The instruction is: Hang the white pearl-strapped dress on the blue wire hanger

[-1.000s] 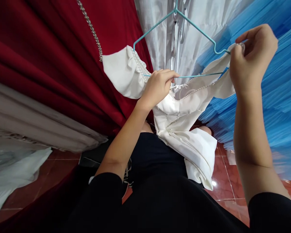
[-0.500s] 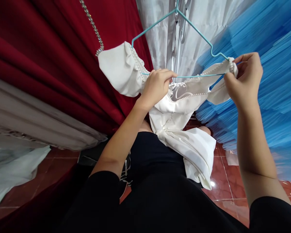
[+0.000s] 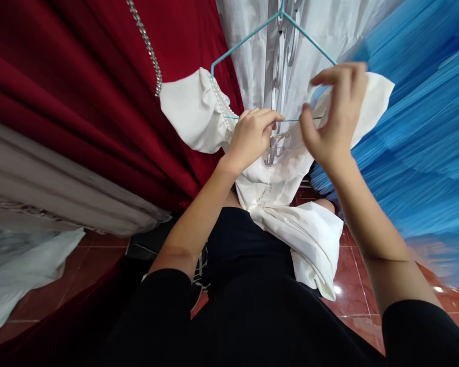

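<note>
A white dress [image 3: 275, 188] with pearl trim hangs in front of me on a light blue hanger [image 3: 246, 38], a puffed sleeve spread at each side. My left hand [image 3: 254, 133] is closed on the hanger's bottom bar near the dress's neckline. Farther right, my right hand [image 3: 334, 107] is raised in front of the right shoulder of the dress, thumb and fingers apart, slightly blurred, with nothing seen between them. It hides that end of the hanger. The skirt of the dress is gathered and hangs down over my lap.
Red fabric [image 3: 137, 137] hangs at the left, with a beaded chain [image 3: 147, 43] before it. Pale cloth [image 3: 61, 173] drapes lower left. White fabric [image 3: 245, 56] hangs behind the hanger, blue tulle [image 3: 424, 153] at the right. Red tiles [image 3: 352, 275] cover the floor.
My right hand has let go of the dress's right shoulder and moved left, its fingers opening. The right sleeve now spreads outward. My left hand keeps its hold on the bar.
</note>
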`<action>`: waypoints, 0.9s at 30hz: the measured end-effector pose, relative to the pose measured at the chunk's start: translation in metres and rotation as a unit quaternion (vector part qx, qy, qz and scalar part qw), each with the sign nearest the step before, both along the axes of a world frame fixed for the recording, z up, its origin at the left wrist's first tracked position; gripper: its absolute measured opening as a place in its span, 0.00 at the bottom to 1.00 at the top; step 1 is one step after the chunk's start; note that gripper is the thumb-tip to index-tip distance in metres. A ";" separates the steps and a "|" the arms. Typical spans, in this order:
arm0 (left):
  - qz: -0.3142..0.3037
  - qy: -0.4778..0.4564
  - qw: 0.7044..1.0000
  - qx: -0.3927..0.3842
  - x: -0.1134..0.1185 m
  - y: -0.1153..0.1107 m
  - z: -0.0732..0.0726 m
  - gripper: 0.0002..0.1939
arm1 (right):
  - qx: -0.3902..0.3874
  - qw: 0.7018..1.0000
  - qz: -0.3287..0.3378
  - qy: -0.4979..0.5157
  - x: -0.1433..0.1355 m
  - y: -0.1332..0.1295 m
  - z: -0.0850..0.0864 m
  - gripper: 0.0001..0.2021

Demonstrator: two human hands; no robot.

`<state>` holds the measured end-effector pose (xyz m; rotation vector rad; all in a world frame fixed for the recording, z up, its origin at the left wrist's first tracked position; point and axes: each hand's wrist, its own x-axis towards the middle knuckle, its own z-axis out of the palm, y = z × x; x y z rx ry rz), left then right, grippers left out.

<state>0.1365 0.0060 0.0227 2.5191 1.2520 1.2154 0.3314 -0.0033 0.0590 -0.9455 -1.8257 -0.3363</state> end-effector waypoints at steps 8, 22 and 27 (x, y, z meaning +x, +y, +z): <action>-0.001 0.005 1.000 0.012 0.002 -0.003 -0.008 0.15 | -0.117 0.990 -0.016 -0.070 -0.008 0.024 -0.062 0.21; 0.201 -0.223 0.952 0.066 -0.100 0.026 0.017 0.10 | -0.060 0.997 -0.038 -0.022 -0.005 0.037 -0.066 0.23; 0.223 -0.397 0.887 0.079 -0.125 0.044 0.011 0.16 | -0.070 0.997 -0.020 -0.009 -0.004 0.033 -0.062 0.25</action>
